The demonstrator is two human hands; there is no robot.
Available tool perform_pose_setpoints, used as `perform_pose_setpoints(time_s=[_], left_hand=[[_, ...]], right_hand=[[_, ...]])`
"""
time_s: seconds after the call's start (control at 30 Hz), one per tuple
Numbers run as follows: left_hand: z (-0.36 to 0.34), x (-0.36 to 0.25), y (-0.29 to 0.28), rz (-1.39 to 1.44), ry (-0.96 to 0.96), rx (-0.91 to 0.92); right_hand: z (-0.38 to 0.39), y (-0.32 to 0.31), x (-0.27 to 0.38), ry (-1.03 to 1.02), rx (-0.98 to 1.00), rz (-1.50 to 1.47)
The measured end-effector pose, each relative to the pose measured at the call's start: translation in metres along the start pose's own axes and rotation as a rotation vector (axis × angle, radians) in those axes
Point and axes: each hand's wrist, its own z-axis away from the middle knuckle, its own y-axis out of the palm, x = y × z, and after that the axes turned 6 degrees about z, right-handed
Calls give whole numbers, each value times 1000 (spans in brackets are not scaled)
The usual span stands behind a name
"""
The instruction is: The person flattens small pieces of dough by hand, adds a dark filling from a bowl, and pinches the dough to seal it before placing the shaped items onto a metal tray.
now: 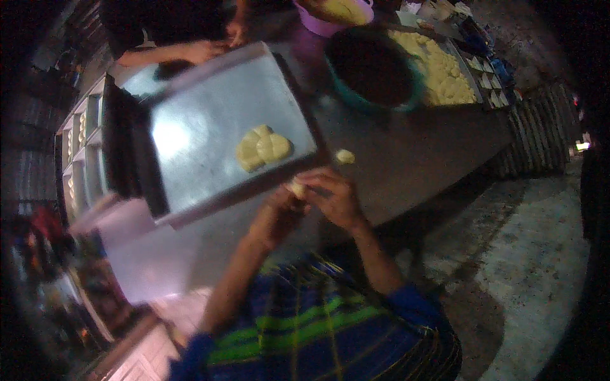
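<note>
My left hand (279, 216) and my right hand (330, 197) meet just below a metal tray (210, 108), both closed round a small piece of pale yellow dough (297, 188). The fingers partly hide the dough. A cluster of flattened dough pieces (264, 149) sits on the lower right part of the tray. A separate small lump of dough (345, 156) lies on the table (400, 159), just past the tray's right edge and above my right hand.
At the back, a co-worker's arm (171, 52) reaches beside the tray. Back right are a dark-filled green basin (413, 89), a purple tub (318, 22) and a dough-covered tray (451, 82). Compartmented racks (89, 140) stand at left. Concrete floor (521, 267) shows at right.
</note>
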Motion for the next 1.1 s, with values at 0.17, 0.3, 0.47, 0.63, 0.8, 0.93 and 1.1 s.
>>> perform_pose_setpoints(time_s=[0.17,0.3,0.47,0.63,0.8,0.93,1.1], left_hand=[[15,-6,8,-252,110,-343],[26,-6,31,-1374,1335,-360],[12,-1,22,-1616,1530,137],[9,1,22,-1368,1299,331],[-12,24,47,-594,844,199],[10,-3,33,-590,647,-59],[30,-29,-22,-742,628,-228]], right_hand=[[5,14,7,537,-42,-518],[14,29,31,524,-134,-985],[36,42,20,265,129,-398],[34,30,32,133,118,-567],[76,28,-37,433,-111,-1187],[1,-83,-45,463,-376,-738],[-106,-201,-111,83,29,290]])
